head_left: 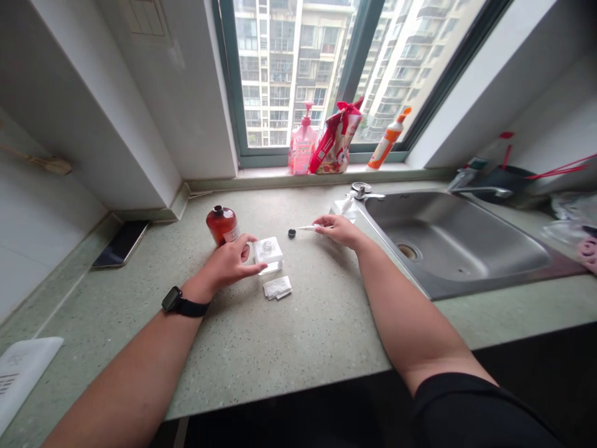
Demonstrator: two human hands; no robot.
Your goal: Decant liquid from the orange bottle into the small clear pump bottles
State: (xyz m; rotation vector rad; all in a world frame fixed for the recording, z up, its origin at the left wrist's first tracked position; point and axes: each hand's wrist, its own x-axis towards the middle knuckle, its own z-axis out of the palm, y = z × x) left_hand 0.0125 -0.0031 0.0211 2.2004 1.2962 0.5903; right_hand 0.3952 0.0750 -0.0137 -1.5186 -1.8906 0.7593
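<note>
My left hand [232, 264] rests on the speckled green counter [298, 336], its fingers curled against a small white box [268, 251] with a clear round top. An amber bottle [222, 225] without a cap stands just behind that hand. A small black cap [291, 233] lies on the counter between my hands. My right hand [339, 229] pinches a thin white stick [306, 228], which points left toward the cap. A folded white wipe [277, 287] lies in front of the box.
A steel sink [448, 242] with its tap [476, 186] fills the right side. On the window sill stand a pink pump bottle [302, 146], a red bag [336, 140] and an orange-and-white bottle [386, 142]. A phone [121, 244] lies at the left, a white object [21, 373] near the front-left edge.
</note>
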